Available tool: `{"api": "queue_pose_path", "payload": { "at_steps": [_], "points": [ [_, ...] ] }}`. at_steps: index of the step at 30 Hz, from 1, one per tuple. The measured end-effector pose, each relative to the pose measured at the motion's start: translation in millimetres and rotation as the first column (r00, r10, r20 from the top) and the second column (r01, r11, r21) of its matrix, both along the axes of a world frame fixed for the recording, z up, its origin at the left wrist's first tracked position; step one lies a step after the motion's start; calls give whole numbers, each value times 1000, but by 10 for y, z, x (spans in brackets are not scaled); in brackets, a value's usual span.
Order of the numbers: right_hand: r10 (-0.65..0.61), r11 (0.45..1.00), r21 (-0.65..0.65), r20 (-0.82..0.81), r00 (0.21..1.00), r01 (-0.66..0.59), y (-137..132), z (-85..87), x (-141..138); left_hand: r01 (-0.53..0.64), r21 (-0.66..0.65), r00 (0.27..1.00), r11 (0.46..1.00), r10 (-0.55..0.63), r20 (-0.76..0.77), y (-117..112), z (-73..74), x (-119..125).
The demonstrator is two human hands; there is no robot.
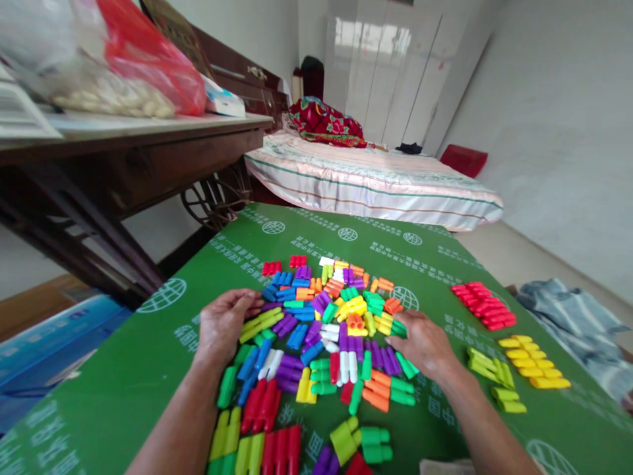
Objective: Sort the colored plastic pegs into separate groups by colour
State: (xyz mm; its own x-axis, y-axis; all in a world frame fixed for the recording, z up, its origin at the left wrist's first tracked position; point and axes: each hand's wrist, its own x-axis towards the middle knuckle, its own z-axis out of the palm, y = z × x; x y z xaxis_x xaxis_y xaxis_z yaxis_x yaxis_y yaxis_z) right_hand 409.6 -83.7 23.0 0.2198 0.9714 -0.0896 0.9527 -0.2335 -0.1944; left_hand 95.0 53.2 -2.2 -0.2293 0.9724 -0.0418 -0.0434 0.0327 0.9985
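A loose pile of plastic bullet-shaped building blocks (pixel 321 330) in many colours lies on the green board. At the pile's left edge is my left hand (pixel 222 323), its thumb and fingers drawn together beside blue and purple blocks. Whatever it may pinch is hidden. Across the pile, my right hand (pixel 420 340) has its thumb and fingers around the end of a green block (pixel 398 328), which lies against a yellow block (pixel 383 323). Red blocks (pixel 281 448) and lime-green blocks (pixel 225 434) lie joined in rows near the front edge.
Sorted apart on the right are red blocks (pixel 483 305), yellow blocks (pixel 534 361) and lime-green blocks (pixel 489 368). The green board (pixel 208 264) reaches toward a bed (pixel 370 178). At left stands a wooden table (pixel 148 148) with plastic bags (pixel 148 59); folded cloth (pixel 568 316) lies beyond the right edge.
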Motion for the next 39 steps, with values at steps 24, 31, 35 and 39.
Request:
{"api": "queue_pose_path", "payload": {
  "at_steps": [24, 31, 35, 39],
  "points": [
    [59, 997, 50, -65, 996, -56, 166, 140, 514, 3, -90, 1000, 996, -3, -4, 19, 91, -12],
    [-163, 986, -31, 24, 986, 164, 889, 198, 1372, 10, -122, 1000, 992, -12, -12, 25, 103, -35],
    [-342, 937, -37, 86, 936, 346, 1141, 209, 1861, -23, -124, 999, 992, 19, -39, 35, 101, -20],
    [-468, 877, -47, 137, 873, 478, 1243, 107, 2178, -33, -115, 999, 993, 28, -42, 28, 108, -11]
  ]
}}
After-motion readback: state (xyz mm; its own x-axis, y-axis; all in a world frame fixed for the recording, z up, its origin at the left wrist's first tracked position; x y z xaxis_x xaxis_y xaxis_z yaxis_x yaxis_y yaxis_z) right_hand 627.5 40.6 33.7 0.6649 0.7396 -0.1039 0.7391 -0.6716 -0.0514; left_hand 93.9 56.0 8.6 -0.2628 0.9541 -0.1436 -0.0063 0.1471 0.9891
